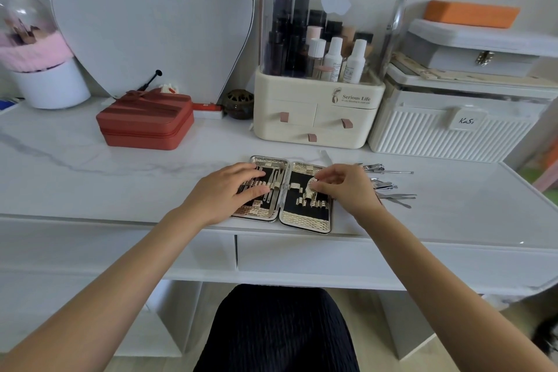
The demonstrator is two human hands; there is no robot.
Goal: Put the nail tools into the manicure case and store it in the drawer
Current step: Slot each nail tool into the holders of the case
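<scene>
Flat left hand (232, 190) presses the open, gold-textured manicure case (305, 219); right hand (341, 187) pinches a partly hidden metal tool (311, 186).

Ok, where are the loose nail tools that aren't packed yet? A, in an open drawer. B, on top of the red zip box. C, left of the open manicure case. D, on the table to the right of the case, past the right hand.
D: the loose metal tools lie on the table right of the open manicure case, beyond the right hand.
</scene>
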